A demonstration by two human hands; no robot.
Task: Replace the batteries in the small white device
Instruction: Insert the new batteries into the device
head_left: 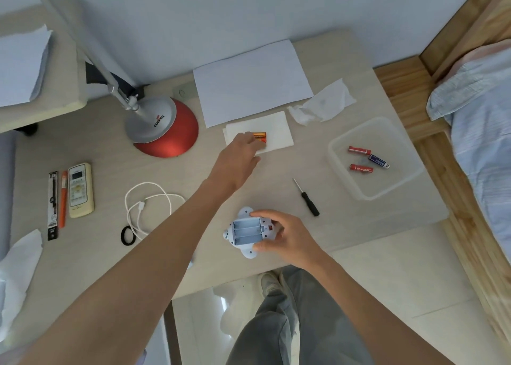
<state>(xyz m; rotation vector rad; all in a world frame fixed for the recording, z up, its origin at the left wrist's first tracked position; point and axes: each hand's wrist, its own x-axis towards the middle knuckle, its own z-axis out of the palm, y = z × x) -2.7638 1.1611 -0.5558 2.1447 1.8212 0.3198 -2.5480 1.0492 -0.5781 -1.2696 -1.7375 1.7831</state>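
Right hand, nearest: thumb and fingers curled round the small white device, empty battery bay facing up, held close to the front edge of the table; risk, I judge, is a slack grip sending it to the floor. Plastic tub, to the right, holds three loose batteries that I take for spent; risk is refitting those by mistake. Left hand, well apart from the right, has its fingertips over the orange battery pack on the white tissue, pinching or not I cannot tell; risk is the tissue dragging along, or cells seated the wrong way round.
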